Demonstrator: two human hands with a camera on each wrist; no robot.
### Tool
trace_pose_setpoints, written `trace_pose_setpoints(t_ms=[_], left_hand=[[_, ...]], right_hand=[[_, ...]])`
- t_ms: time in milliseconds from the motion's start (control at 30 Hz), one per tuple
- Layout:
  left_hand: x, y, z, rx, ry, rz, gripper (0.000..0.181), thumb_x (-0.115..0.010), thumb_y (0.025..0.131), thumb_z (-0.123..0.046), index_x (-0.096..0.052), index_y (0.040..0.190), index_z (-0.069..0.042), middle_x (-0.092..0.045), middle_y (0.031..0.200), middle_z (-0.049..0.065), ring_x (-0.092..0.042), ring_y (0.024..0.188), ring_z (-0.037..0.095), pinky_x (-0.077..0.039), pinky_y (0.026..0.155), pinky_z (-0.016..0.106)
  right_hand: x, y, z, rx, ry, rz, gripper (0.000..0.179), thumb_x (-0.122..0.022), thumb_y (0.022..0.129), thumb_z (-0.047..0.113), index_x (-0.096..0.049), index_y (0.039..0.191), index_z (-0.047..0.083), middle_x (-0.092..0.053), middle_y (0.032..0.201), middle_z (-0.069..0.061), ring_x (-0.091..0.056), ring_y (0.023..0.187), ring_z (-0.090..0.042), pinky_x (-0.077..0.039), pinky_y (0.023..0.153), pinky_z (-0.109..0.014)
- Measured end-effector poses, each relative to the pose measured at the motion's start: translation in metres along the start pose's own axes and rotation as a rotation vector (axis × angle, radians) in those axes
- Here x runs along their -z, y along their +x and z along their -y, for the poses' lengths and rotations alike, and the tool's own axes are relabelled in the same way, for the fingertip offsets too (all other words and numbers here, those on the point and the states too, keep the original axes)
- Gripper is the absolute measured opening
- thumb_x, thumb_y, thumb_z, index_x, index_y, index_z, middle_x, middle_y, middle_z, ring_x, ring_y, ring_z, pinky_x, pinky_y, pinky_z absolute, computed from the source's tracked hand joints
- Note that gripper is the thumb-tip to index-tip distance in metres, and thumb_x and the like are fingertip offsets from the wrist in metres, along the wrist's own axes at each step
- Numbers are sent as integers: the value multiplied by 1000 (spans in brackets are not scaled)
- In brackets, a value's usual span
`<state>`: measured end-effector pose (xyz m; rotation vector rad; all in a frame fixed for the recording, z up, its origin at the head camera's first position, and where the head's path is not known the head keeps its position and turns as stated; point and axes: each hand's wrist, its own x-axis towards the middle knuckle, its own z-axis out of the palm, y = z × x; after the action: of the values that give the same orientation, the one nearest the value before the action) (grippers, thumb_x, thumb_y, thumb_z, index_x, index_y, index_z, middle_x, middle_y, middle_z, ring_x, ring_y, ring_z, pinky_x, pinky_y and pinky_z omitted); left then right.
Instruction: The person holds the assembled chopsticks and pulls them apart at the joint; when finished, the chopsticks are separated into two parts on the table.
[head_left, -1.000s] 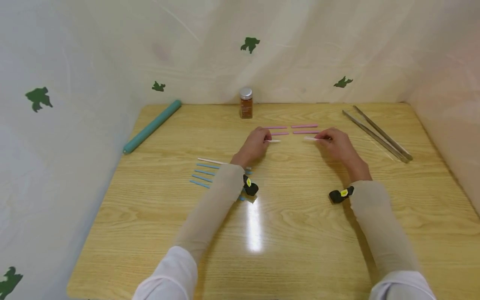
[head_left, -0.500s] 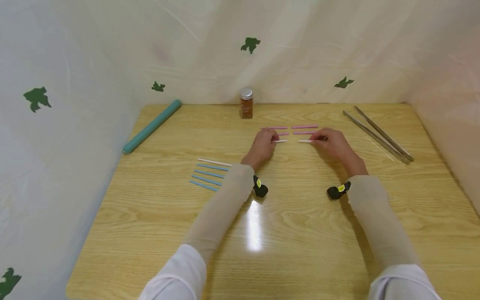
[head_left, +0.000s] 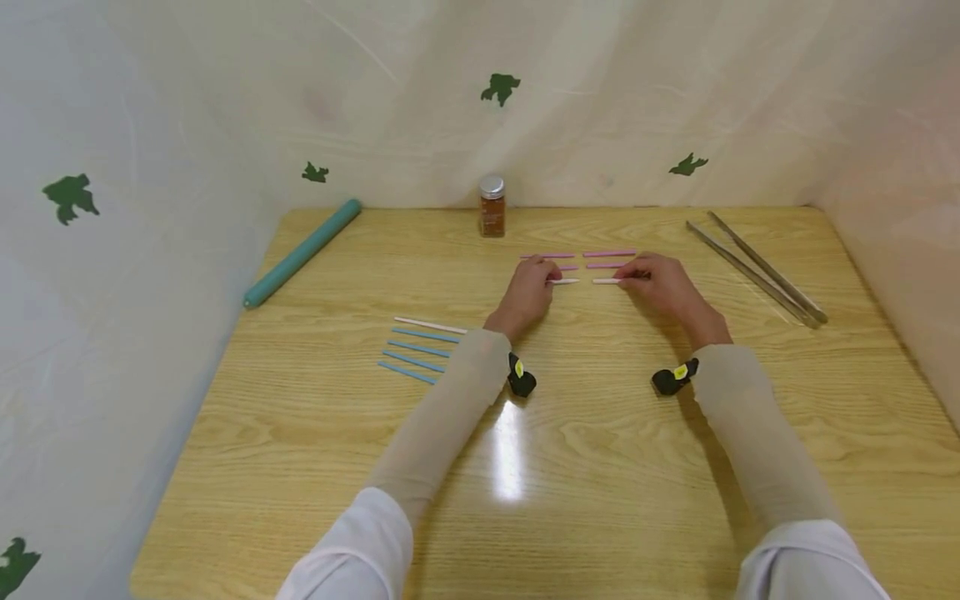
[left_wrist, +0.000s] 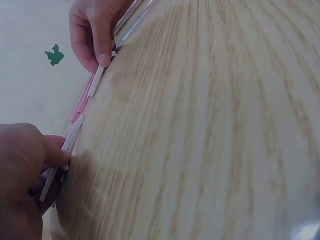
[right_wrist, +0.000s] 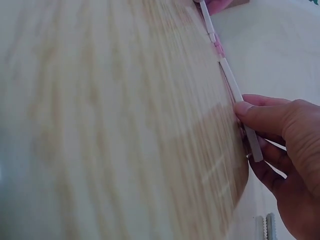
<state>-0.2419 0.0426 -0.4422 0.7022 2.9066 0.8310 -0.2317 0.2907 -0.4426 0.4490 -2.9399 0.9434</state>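
Note:
My left hand (head_left: 528, 287) pinches a slim white stick (left_wrist: 75, 131) between thumb and fingers, its tapered end pointing right. Opposite it, my right hand (head_left: 663, 283) grips a thicker, square-edged white stick (right_wrist: 231, 80) whose end points left. Both lie low at the table's surface, nearly in line, with a small gap between their ends. Just behind them are two rows of pink sticks (head_left: 609, 252), each row a left and a right piece. The fingers of both hands overlap the nearer pink row in the head view.
On the table's left half lie several blue sticks (head_left: 420, 344) and a white stick (head_left: 427, 323), their right ends hidden under my left forearm. A spice jar (head_left: 492, 212) stands at the back. Metal tongs (head_left: 757, 271) lie at the right, a teal rod (head_left: 300, 256) at the left.
Both hands have moved inward, bringing the two white sticks closer together end to end; over the last half second the shift is slight. Both hands keep their hold.

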Motion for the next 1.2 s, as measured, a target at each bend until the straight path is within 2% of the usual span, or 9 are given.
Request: trace_pose_setpoints(t_ms=[433,733,967,1067,1200], left_hand=[[0,0,0,-12,8,9,21,-50,97,-4,-68,108,-8,-60,113,6,-55,110,20,-40,102,29],[1,1,1,-23,21,16,23,-49,97,-4,-68,108,-8,-60,112,6,-55,108,19,-40,101,28],[2,1,-2,-23,26,35,22,-49,97,-4,-68,108,-8,-60,114,6,-53,114,21,-36,105,30],[1,1,-2,-15,33,36,23,-48,98,-4,-67,109,-9,-59,114,5,-52,114,20,-36,105,30],[3,-1,-3,13,47,33,25,-46,99,-7,-61,118,-12,-55,118,5,-50,114,21,-38,102,33]], right_hand=[[-2,0,-1,23,3,-29,12,-66,89,6,-72,99,2,-63,99,-15,-59,89,-29,-48,79,-43],[-1,-1,0,57,-9,-32,13,-63,91,4,-72,100,0,-63,101,-19,-58,91,-34,-47,80,-47],[-1,-1,0,61,-25,-26,15,-63,91,2,-72,101,0,-62,100,-18,-58,91,-34,-47,80,-48],[-1,-2,-1,72,-26,-23,15,-62,91,2,-72,102,0,-62,100,-18,-57,92,-34,-47,80,-47],[1,-2,1,91,-27,-19,16,-62,91,3,-71,104,-1,-62,100,-19,-57,91,-34,-47,79,-47]])
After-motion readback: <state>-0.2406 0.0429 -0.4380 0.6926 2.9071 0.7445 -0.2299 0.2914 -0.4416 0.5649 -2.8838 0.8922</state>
